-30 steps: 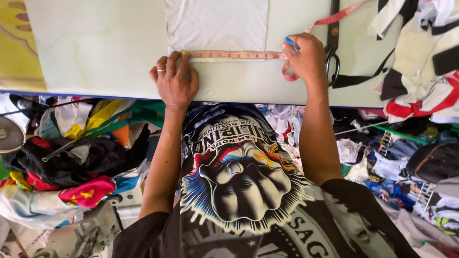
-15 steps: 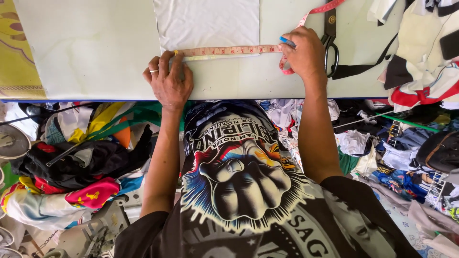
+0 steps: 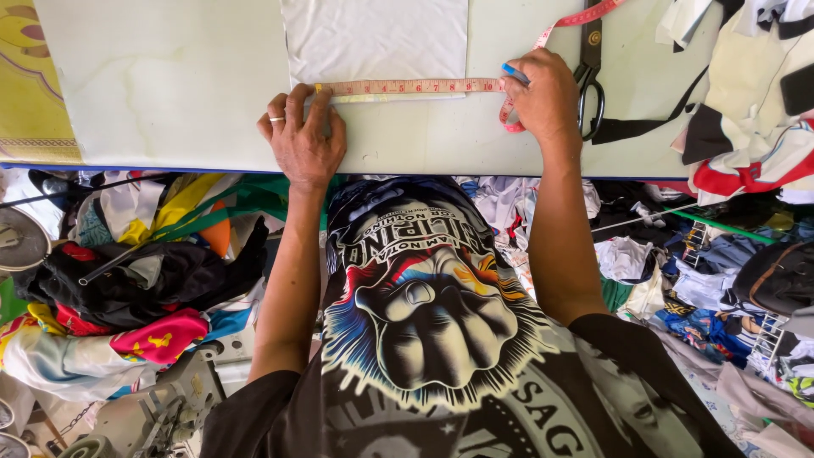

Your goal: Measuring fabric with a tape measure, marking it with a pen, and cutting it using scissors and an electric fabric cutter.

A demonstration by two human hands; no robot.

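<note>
Head view, tape measure (image 3: 411, 86) stretched left-right

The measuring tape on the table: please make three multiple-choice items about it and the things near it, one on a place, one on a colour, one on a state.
1. Where does the measuring tape lie?
A. Along the near edge of the white cloth
B. On the floor
C. Around the person's neck

2. What colour is the marker tip by the right hand?
A. Green
B. Blue
C. Yellow

3. How is the left hand?
A. Lifted off the table
B. Closed in a fist
C. Pressed flat, fingers on the tape end

Answers: 1 A, the tape runs along the cloth's lower edge. 2 B, a blue tip shows above the fingers. 3 C, its fingers spread over the tape end.
</note>
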